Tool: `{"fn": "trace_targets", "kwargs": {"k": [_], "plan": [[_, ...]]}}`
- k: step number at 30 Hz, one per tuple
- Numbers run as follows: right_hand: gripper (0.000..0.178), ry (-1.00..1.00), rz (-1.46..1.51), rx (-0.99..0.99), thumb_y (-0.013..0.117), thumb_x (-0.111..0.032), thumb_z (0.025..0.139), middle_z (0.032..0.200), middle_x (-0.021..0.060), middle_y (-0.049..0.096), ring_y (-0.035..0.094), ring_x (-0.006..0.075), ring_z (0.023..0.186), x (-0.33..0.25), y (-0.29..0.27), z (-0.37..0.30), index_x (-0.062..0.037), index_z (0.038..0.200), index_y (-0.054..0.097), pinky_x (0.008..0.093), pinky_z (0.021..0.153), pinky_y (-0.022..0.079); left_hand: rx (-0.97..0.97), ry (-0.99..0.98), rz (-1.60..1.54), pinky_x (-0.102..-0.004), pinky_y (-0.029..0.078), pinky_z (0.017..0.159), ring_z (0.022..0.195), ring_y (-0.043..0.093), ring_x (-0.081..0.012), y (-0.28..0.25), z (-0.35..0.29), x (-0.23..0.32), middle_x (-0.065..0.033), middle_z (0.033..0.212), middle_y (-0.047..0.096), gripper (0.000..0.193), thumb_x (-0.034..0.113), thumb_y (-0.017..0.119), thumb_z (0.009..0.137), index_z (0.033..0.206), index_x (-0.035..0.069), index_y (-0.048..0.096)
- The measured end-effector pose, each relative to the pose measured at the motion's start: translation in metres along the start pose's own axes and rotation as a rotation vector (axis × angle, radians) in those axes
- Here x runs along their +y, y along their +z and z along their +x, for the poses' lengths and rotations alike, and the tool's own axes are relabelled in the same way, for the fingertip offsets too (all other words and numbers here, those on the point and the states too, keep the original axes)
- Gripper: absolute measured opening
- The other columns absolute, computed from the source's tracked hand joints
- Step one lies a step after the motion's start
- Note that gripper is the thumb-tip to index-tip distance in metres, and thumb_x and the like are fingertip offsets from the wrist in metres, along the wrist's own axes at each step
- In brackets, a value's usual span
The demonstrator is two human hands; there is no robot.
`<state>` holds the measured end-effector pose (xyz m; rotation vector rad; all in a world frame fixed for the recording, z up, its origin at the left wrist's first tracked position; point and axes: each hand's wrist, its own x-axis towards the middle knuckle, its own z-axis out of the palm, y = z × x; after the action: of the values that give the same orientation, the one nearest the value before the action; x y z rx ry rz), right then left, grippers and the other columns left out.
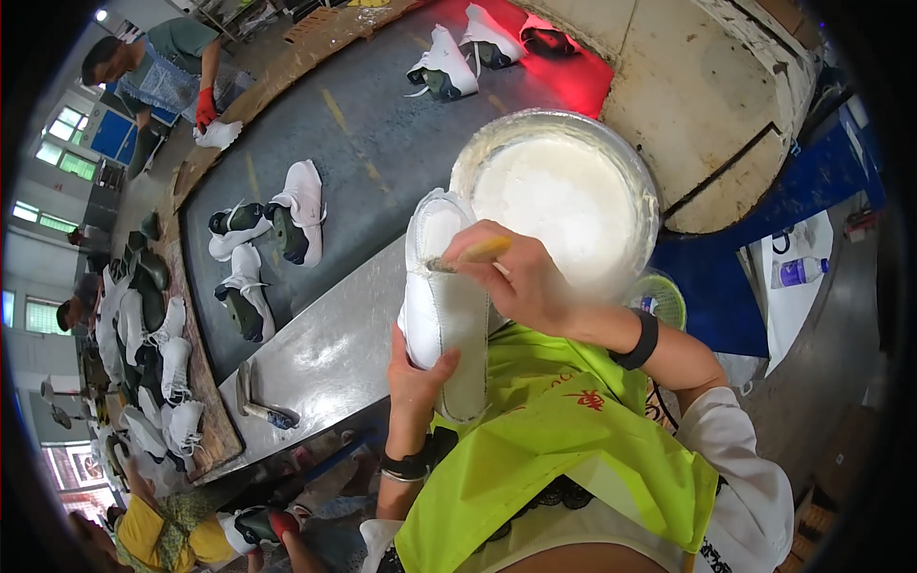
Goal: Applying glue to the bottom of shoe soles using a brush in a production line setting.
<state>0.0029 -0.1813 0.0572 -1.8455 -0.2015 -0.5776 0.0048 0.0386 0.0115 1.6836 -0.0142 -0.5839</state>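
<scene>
Beside the held shoe (457,329) sits red apron lettering (589,400).

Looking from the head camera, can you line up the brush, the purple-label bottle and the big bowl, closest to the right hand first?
From the right hand:
1. Brush: in its fingers.
2. Big bowl: just beyond.
3. Purple-label bottle: far off, right.

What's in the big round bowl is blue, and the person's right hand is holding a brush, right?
Not blue: the head view shows white stuff in the big round bowl. The person's right hand is holding a brush, as you said.
</scene>
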Motion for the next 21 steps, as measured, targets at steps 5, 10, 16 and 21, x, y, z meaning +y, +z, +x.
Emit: {"fn": "trace_targets", "kwargs": {"k": [5,10,16,21], "plan": [[0.024,0.374,0.281,0.230,0.056,-0.018,0.093,0.088,0.0151,0.068,0.064,0.0212,0.079,0.032,-0.013,0.038,0.0041,0.098,0.064,0.0316,0.071,0.049,-0.078,0.055,0.069,-0.0318,0.046,0.090,0.105,0.057,-0.0199,0.001,-0.007,0.016,-0.0116,0.120,0.058,0.074,0.012,0.074,0.075,0.139,0.003,0.037],[0.028,0.503,-0.025,0.302,0.056,-0.022,0.093,0.083,0.0174,0.067,0.065,0.0253,0.075,0.040,-0.013,0.013,0.0047,0.098,0.062,0.0334,0.069,0.049,-0.093,0.029,-0.108,-0.0335,0.047,0.089,0.105,0.057,-0.0209,-0.004,-0.012,0.024,-0.0127,0.122,0.055,0.072,0.019,0.072,0.080,0.140,0.001,0.036],[0.028,0.429,-0.036,0.304,0.055,-0.023,0.094,0.083,0.0184,0.065,0.064,0.0295,0.076,0.012,-0.013,-0.019,0.0034,0.100,0.060,0.0346,0.070,0.049,-0.050,0.052,-0.075,-0.0340,0.046,0.091,0.108,0.056,-0.0225,-0.010,-0.009,0.033,-0.0147,0.123,0.055,0.076,0.019,0.074,0.078,0.140,-0.001,0.035],[0.025,0.237,-0.009,0.378,0.053,-0.023,0.095,0.088,0.0184,0.064,0.063,0.0294,0.080,0.012,-0.009,0.017,0.0007,0.099,0.061,0.0341,0.073,0.049,-0.064,0.083,-0.036,-0.0344,0.045,0.093,0.110,0.055,-0.0231,-0.009,-0.007,0.029,-0.0147,0.123,0.055,0.077,0.015,0.074,0.077,0.141,-0.001,0.034]]}}
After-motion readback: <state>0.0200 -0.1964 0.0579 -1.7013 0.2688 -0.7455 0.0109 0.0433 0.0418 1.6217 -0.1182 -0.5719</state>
